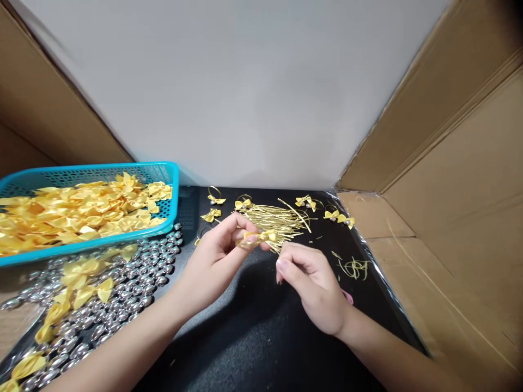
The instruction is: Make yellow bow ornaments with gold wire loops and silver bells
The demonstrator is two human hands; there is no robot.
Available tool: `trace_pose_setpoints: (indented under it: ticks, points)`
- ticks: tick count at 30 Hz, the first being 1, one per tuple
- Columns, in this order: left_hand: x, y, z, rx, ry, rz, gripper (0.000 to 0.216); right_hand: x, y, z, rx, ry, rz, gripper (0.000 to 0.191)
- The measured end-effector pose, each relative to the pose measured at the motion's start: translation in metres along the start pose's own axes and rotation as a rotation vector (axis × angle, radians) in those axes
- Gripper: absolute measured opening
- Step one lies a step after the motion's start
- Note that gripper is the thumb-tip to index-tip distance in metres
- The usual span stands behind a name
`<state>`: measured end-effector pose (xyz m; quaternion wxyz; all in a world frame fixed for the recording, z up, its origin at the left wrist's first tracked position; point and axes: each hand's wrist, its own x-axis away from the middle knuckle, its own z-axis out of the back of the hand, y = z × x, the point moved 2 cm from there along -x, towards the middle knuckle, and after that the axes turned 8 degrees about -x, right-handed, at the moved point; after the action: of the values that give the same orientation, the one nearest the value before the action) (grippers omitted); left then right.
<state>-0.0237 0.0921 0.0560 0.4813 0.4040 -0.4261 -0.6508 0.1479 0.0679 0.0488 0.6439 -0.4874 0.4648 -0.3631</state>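
Observation:
Between the thumb and fingers of my left hand is a yellow ribbon bow, held above the black table. My right hand is closed in a pinch just right of the bow; what its fingertips grip is too small to make out, perhaps hidden behind them. Right behind both hands lies a pile of gold twist ties. Finished-looking bows with a silver bead and a wire loop lie around the pile, one bow at the back left and another bow at the right.
A blue basket full of yellow bows stands at the left. Before it, silver beads spread out with several loose bows on them. Wire offcuts and a pink object lie right. Cardboard walls flank the table.

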Motion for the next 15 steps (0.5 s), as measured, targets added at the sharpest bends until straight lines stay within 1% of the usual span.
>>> trace_pose_setpoints:
  ticks: [4, 9, 11, 15]
  points:
    - [0.0026, 0.0034, -0.0023, 0.024, -0.032, 0.030, 0.011, 0.0004, -0.0015, -0.0019, -0.008, -0.030, 0.009, 0.032]
    - [0.0035, 0.0063, -0.0030, 0.046, 0.036, -0.002, 0.011, 0.0009, -0.0013, -0.0032, 0.017, -0.063, -0.020, 0.032]
    - [0.0030, 0.0065, -0.0028, 0.045, 0.042, 0.006, 0.011, 0.0010, -0.0019, -0.0035, 0.037, -0.079, -0.027, 0.033]
    - [0.0020, 0.0051, -0.0031, 0.065, 0.011, 0.038, 0.010, 0.0015, -0.0059, -0.0045, 0.084, -0.119, 0.025, 0.034]
